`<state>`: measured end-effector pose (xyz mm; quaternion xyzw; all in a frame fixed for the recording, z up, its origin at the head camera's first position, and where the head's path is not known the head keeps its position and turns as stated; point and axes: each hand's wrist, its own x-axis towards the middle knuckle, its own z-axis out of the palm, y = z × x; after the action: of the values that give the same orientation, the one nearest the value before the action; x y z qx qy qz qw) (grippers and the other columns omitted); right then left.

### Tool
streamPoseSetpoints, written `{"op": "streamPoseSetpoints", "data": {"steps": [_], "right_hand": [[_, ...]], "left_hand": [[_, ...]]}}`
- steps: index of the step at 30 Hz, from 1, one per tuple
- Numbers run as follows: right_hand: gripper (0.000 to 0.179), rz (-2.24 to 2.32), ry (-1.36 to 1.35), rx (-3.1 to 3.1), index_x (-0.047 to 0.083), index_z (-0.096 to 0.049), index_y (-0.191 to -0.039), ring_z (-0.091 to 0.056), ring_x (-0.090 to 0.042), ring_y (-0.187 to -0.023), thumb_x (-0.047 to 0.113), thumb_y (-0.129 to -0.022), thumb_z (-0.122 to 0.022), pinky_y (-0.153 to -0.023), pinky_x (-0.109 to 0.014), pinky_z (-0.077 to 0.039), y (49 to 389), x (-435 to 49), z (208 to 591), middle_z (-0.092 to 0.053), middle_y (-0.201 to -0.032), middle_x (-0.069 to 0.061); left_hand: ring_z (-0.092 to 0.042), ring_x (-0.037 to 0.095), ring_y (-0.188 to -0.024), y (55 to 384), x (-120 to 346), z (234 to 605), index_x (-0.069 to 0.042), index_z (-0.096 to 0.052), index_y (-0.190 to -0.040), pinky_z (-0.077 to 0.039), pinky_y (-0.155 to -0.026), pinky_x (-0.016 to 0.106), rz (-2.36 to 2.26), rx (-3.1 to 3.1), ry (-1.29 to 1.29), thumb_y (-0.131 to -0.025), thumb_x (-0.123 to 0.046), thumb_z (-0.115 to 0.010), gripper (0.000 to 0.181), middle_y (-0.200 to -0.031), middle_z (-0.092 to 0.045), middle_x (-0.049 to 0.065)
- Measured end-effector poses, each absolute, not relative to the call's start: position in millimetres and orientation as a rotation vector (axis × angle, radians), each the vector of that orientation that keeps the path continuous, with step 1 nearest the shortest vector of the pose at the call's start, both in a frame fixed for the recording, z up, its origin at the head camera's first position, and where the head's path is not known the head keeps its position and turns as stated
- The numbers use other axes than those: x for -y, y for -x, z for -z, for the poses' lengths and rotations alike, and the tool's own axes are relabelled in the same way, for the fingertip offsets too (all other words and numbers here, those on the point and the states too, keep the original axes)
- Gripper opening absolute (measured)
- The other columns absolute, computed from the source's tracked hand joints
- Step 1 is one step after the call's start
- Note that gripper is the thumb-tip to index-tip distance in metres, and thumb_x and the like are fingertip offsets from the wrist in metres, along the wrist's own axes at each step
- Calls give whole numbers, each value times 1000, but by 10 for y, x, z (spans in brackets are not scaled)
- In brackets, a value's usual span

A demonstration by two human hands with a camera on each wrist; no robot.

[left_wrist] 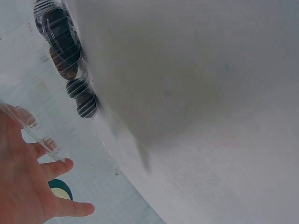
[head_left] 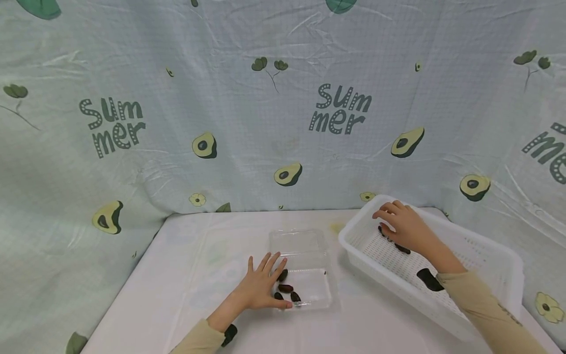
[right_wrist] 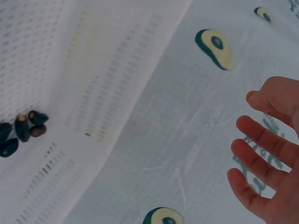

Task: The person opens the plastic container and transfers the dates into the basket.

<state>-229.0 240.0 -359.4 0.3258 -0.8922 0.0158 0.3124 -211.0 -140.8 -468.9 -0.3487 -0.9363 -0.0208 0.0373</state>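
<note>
A clear plastic clamshell box (head_left: 311, 290) lies with its lid (head_left: 297, 241) folded back on the table. Several dark brown dates (head_left: 285, 288) are gathered at its left side. My left hand (head_left: 258, 287), fingers spread, rests along that left edge; its fingers (left_wrist: 56, 169) are at the clear rim in the left wrist view. Over the far end of a white plastic basket (head_left: 376, 268) hovers my right hand (head_left: 404, 228). Its fingers are loosely bent with nothing between them, as the right wrist view shows. Below it, more dates (right_wrist: 22, 128) sit on the basket's perforated floor.
The basket stands slantwise at the right of the white-covered table (head_left: 190, 275), its high walls around the dates. Behind and at the sides hangs a pale curtain (head_left: 239, 108) printed with avocados and lettering.
</note>
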Motion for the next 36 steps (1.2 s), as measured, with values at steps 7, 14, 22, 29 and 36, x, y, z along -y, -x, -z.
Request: {"op": "streamPoseSetpoints", "data": {"steps": [7, 14, 22, 29, 36], "right_hand": [[25, -47, -999, 2266, 14, -63, -89, -47, -15, -76, 3, -67, -70, -57, -27, -36, 2156, -2062, 3584, -56, -84, 0], [27, -32, -1112, 2240, 16, -61, -92, -49, -14, -79, 7, -68, -71, -61, -28, -40, 2064, -1742, 3709, -56, -88, 1], [31, 7, -1259, 2245, 18, -59, -95, -48, -12, -80, 9, -69, -73, -65, -27, -42, 2003, -1449, 3947, -55, -91, 3], [27, 116, -1299, 2315, 23, -59, -95, -47, -10, -84, 17, -72, -73, -67, -25, -42, 1986, -1269, 4164, -55, -92, 7], [31, 242, -1366, 2326, 26, -57, -102, -47, -9, -85, 29, -75, -71, -70, -23, -43, 2045, -1153, 4360, -55, -95, 9]], "left_hand": [[-21, 38, -134, 2107, 1415, 4687, -11, -18, -144, -19, -91, 71, 86, 2869, 1075, -68, -82, -36, 105, -148, -18, 14], [-21, 38, -134, 2108, 1419, 4696, -12, -19, -144, -20, -91, 71, 71, 2869, 1070, -68, -82, -38, 105, -148, -18, 13], [-20, 36, -135, 2099, 1405, 4694, -12, -18, -144, -19, -92, 70, 62, 2882, 1053, -68, -79, -42, 104, -149, -18, 12], [-20, 36, -135, 2089, 1399, 4689, -13, -17, -144, -19, -93, 70, 47, 2889, 1038, -68, -79, -43, 103, -149, -17, 11], [-19, 36, -135, 2098, 1398, 4695, -14, -17, -144, -19, -93, 70, 42, 2891, 1035, -68, -79, -43, 103, -149, -17, 11]]}}
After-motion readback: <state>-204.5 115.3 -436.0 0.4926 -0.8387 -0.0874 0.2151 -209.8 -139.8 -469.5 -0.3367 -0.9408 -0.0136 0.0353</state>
